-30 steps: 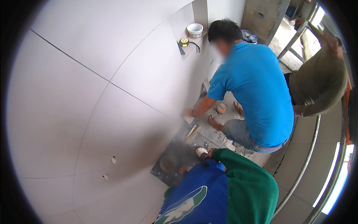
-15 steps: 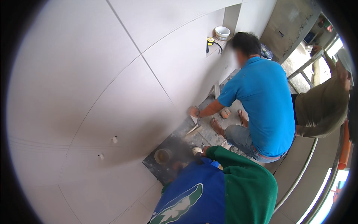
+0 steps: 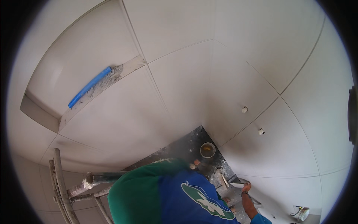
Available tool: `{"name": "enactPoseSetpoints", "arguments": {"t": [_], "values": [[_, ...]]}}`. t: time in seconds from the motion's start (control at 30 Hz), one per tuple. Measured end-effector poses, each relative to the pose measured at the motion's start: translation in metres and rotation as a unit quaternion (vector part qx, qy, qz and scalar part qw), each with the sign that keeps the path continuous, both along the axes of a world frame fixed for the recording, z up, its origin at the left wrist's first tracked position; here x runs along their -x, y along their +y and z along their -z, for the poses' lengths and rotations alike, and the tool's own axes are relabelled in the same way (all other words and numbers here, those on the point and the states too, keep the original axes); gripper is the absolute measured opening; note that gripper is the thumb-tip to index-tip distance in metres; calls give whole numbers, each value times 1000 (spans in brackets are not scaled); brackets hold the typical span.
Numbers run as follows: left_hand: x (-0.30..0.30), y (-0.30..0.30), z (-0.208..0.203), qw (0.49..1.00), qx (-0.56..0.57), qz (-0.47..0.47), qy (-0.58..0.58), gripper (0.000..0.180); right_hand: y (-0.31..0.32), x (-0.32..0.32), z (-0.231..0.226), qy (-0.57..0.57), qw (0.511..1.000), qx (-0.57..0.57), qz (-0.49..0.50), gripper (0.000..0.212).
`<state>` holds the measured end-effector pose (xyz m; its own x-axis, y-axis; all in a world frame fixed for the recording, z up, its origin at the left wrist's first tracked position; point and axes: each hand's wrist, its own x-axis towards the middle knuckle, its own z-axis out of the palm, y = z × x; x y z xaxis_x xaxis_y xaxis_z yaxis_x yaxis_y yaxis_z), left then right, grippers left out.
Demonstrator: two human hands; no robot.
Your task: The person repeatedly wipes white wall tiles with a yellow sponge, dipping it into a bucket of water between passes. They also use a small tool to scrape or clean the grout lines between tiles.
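My green and blue shirt (image 3: 175, 201) fills the lower middle of the view. At the end of the green left sleeve, part of my left hand (image 3: 196, 162) shows, low over the dark floor tile (image 3: 188, 140). Its fingers are mostly covered and small, so what they hold is unclear. Just beyond it, in the wall corner, stands a round bucket (image 3: 214, 150) with brownish contents. My right hand is hidden. To the right, a co-worker's hand (image 3: 246, 186) holds a pale flat piece (image 3: 237, 184) near the wall, beside a tan strip (image 3: 224, 180) on the floor.
White tiled walls meet behind the bucket; two pipe stubs (image 3: 244, 109) poke from the right wall. A blue pipe (image 3: 89, 88) lies in a recessed niche at upper left. Poles (image 3: 61, 186) stand lower left. At lower right sits a white tub (image 3: 304, 214).
My view has swung left: the pipe stubs and bucket now lie further right. My right hand, seen earlier at a whitish object, is out of sight. The co-worker is mostly out of frame.
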<state>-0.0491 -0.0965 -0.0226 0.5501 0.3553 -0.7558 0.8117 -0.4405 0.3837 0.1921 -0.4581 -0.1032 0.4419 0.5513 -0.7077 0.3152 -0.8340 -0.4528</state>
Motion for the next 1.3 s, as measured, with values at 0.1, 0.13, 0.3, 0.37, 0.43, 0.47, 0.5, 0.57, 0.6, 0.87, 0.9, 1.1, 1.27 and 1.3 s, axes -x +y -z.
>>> {"name": "enactPoseSetpoints", "arguments": {"t": [0.1, 0.13, 0.3, 0.37, 0.43, 0.47, 0.5, 0.57, 0.6, 0.87, 0.9, 1.1, 1.27, 1.3], "values": [[23, 4, 3, 1000, 8, -24, 11, 51, 20, -16, -14, -18, 1000, -11, 5, 50], [32, 3, 4, 999, 11, -31, 12, 51, 26, -19, -17, -22, 1000, -16, 7, 50], [46, 24, 12, 999, 29, -28, 15, 50, 54, -33, -25, -46, 998, -39, 32, 48], [43, 36, 16, 999, 32, 1, 10, 50, 55, -31, -30, -55, 996, -44, 48, 47], [51, 47, 19, 1000, 30, -5, -7, 50, 69, -29, -34, -66, 996, -47, 41, 46], [63, 49, 19, 999, 34, -19, -12, 50, 72, -20, -36, -62, 996, -36, 43, 46], [77, 40, 20, 998, 46, -43, -10, 50, 70, -9, -42, -53, 998, -14, 36, 46], [51, 53, 23, 999, 38, -10, -31, 50, 70, -5, -54, -56, 996, -5, 64, 45], [39, 56, 21, 999, 32, -1, -40, 49, 67, 0, -53, -51, 996, -7, 72, 45], [-40, 47, 1, 994, 10, -2, -106, 48, 29, 11, -37, -50, 998, 22, 9, 42], [-41, 44, -1, 994, 11, -9, -110, 48, 28, 8, -34, -51, 998, 26, -3, 42], [-14, 32, -4, 992, -10, -92, -87, 48, 51, -33, -23, -71, 990, 13, -120, 40], [33, -13, 3, 988, 16, -153, -15, 47, 67, -54, -13, -87, 965, 18, -248, 39], [38, -31, 6, 986, 26, -164, -12, 47, 71, -57, -10, -96, 955, 21, -281, 39]]}}
